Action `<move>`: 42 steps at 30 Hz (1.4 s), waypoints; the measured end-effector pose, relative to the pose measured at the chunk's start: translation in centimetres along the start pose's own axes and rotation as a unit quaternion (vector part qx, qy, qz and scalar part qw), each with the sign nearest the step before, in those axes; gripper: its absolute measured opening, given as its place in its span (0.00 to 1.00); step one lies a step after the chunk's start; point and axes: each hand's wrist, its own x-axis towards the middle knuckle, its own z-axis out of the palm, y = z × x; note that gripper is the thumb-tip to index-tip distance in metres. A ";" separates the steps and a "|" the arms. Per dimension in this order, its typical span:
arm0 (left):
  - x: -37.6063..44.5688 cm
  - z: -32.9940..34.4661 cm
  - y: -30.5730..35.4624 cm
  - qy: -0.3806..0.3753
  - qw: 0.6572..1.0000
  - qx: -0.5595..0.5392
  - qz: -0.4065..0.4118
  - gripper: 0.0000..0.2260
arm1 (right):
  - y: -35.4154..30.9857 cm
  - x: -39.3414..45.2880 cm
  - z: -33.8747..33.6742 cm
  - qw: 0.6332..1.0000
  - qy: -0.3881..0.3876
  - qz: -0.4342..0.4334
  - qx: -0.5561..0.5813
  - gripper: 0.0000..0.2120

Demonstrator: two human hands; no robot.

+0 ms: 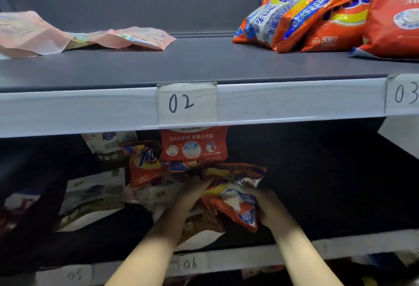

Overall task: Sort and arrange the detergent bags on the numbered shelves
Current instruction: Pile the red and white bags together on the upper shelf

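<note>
Both hands reach into the lower shelf (340,243), above the label 06 (190,263), and they hold one orange bag (233,199) between them. The left hand (192,192) grips the bag at its 9 o'clock side, with the fingers curled into the crumpled top; the right hand (269,206) holds the 3 o'clock side, fingers wrapped around the edge. The long axis of the bag runs about from 11 to 5 o'clock, and the lower end points toward the person. The two hands are equally near, one on each side, so I judge that the lift will be done by both together. Behind the bag, at 12 o'clock, lies a pile (158,165) of mixed bags, and a red bag (193,146) stands upright there. The matching orange bags (317,13) lie on the upper shelf (204,63), at 1 o'clock from the hands, near the label 03 (405,94). So the coming move probably goes up and to the right, past the label 02 (181,103).
</note>
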 end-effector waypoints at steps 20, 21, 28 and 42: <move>-24.4 7.4 5.6 -0.049 0.902 -0.329 0.274 0.07 | -2.8 -23.1 -12.6 0.979 0.026 -0.196 0.048 0.34; -26.0 6.7 6.4 -0.032 0.897 -0.320 0.303 0.05 | -3.9 -24.4 -12.3 0.974 0.023 -0.223 0.035 0.34; -31.2 -2.6 14.3 0.078 0.820 -0.276 0.495 0.05 | -14.6 -29.0 -6.1 0.897 -0.130 -0.422 -0.030 0.14; -11.7 -22.3 30.4 0.255 0.884 0.071 0.385 0.07 | -36.2 -12.2 9.6 0.823 0.033 -0.408 -0.394 0.04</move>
